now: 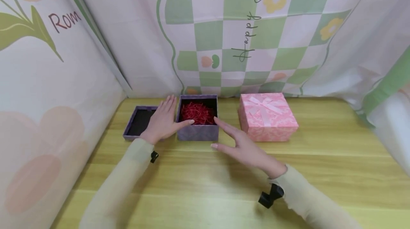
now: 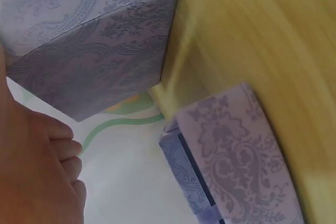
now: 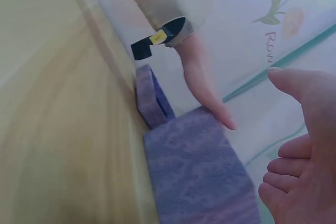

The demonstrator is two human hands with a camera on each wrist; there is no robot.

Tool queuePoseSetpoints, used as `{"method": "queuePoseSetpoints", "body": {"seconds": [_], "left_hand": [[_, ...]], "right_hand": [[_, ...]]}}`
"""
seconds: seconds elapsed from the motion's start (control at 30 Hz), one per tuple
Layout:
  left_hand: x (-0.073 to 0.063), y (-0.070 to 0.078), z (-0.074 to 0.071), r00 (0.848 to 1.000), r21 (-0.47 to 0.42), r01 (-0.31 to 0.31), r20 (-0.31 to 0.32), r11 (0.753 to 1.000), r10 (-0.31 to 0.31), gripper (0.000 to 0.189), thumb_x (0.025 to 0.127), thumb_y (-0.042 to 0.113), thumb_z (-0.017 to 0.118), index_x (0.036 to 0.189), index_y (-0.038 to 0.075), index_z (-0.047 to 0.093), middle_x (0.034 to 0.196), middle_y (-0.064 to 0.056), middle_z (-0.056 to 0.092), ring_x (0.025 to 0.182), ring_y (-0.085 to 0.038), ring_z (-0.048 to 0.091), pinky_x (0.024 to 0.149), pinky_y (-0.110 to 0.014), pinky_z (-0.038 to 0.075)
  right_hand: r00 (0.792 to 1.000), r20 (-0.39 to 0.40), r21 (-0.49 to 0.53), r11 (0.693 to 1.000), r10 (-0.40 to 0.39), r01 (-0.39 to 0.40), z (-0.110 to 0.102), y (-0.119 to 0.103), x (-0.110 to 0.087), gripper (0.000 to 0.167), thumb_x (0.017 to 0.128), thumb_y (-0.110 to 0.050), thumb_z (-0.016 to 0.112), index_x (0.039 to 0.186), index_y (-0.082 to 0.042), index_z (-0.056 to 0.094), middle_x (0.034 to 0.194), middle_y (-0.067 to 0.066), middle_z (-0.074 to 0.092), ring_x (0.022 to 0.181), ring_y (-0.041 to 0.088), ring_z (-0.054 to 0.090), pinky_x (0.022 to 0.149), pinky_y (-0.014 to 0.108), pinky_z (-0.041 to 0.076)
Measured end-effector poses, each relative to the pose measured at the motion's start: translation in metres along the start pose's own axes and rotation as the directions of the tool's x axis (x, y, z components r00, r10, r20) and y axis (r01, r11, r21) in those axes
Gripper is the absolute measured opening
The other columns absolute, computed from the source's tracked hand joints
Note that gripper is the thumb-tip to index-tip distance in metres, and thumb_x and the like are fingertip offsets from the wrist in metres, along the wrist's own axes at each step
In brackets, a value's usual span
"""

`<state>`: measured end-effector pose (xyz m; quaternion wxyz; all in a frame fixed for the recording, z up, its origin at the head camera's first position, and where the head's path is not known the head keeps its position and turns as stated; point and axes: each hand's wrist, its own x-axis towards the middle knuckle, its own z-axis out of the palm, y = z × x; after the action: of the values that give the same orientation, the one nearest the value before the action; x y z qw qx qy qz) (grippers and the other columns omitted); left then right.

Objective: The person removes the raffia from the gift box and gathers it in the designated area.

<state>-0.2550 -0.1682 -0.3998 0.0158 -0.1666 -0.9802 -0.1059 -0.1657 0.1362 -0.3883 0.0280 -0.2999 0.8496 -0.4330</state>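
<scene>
An uncovered purple patterned box holds red shredded paper. My left hand is at the box's left side with fingers extended, its thumb reaching over the front rim. On the other side, my right hand has its fingertips right at the right wall, thumb held apart and lower. In the right wrist view, the right palm faces the box's patterned wall, nothing gripped. The matching purple lid lies with its dark inside up, partly hidden behind my left hand.
A pink gift box with a ribbon bow stands closed to the right of the purple box. Behind the wooden table hangs a green-and-white checked curtain. Another printed cloth borders the left side.
</scene>
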Motion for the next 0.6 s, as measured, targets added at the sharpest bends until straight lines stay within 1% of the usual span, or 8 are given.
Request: {"method": "queuePoseSetpoints", "body": {"seconds": [0.13, 0.27, 0.4, 0.43, 0.5, 0.6], "left_hand": [[0.002, 0.001, -0.001, 1.0, 0.023, -0.013, 0.015, 1.0, 0.013, 0.124, 0.082, 0.093, 0.035, 0.162, 0.004, 0.005, 0.169, -0.015, 0.002, 0.154, -0.025, -0.005, 0.123, -0.039, -0.003], [0.003, 0.002, -0.002, 0.999, 0.047, -0.03, 0.042, 0.998, 0.028, 0.124, 0.081, 0.094, 0.033, 0.163, 0.006, 0.001, 0.169, -0.011, -0.003, 0.154, -0.023, -0.008, 0.122, -0.038, -0.006], [0.003, 0.0, 0.0, 0.997, 0.068, -0.035, 0.068, 0.997, 0.03, 0.124, 0.08, 0.096, 0.029, 0.162, 0.008, -0.002, 0.169, -0.008, -0.007, 0.153, -0.021, -0.01, 0.121, -0.035, -0.007], [0.003, 0.0, 0.0, 0.997, 0.073, -0.035, 0.069, 0.997, 0.03, 0.125, 0.08, 0.096, 0.029, 0.162, 0.008, -0.002, 0.169, -0.007, -0.008, 0.153, -0.02, -0.011, 0.121, -0.035, -0.007], [0.004, 0.0, 0.001, 0.997, 0.077, -0.04, 0.071, 0.996, 0.035, 0.125, 0.08, 0.096, 0.029, 0.162, 0.008, -0.003, 0.168, -0.007, -0.008, 0.153, -0.02, -0.011, 0.121, -0.035, -0.007], [0.004, -0.001, 0.001, 0.997, 0.083, -0.045, 0.074, 0.996, 0.039, 0.125, 0.08, 0.096, 0.029, 0.162, 0.008, -0.004, 0.168, -0.008, -0.009, 0.153, -0.02, -0.012, 0.121, -0.035, -0.007]], "right_hand": [[1.0, -0.016, 0.006, 1.0, 0.004, -0.004, -0.011, -0.001, 0.006, 0.078, 0.099, -0.046, 0.067, 0.163, -0.026, 0.026, 0.164, 0.0, 0.028, 0.147, 0.025, 0.03, 0.115, 0.052, 0.031], [1.0, -0.026, 0.015, 1.0, 0.009, -0.008, -0.023, -0.004, 0.02, 0.077, 0.1, -0.045, 0.066, 0.163, -0.022, 0.027, 0.164, 0.002, 0.028, 0.148, 0.027, 0.029, 0.116, 0.054, 0.029], [0.999, -0.03, 0.026, 1.0, 0.012, -0.011, -0.031, -0.006, 0.039, 0.075, 0.101, -0.043, 0.064, 0.162, -0.02, 0.029, 0.164, 0.002, 0.029, 0.147, 0.029, 0.031, 0.117, 0.054, 0.028], [0.999, -0.028, 0.032, 0.999, 0.023, -0.022, -0.031, -0.006, 0.044, 0.075, 0.101, -0.045, 0.064, 0.162, -0.021, 0.029, 0.164, 0.0, 0.028, 0.147, 0.028, 0.031, 0.117, 0.053, 0.028], [0.999, -0.019, 0.039, 0.998, 0.046, -0.045, -0.031, -0.006, 0.055, 0.076, 0.1, -0.048, 0.064, 0.162, -0.021, 0.029, 0.164, -0.001, 0.029, 0.148, 0.026, 0.03, 0.118, 0.051, 0.027], [0.998, -0.001, 0.023, 0.998, 0.061, -0.061, -0.026, -0.005, 0.074, 0.079, 0.099, -0.05, 0.064, 0.162, -0.018, 0.03, 0.163, 0.001, 0.03, 0.147, 0.026, 0.031, 0.117, 0.049, 0.029]]}}
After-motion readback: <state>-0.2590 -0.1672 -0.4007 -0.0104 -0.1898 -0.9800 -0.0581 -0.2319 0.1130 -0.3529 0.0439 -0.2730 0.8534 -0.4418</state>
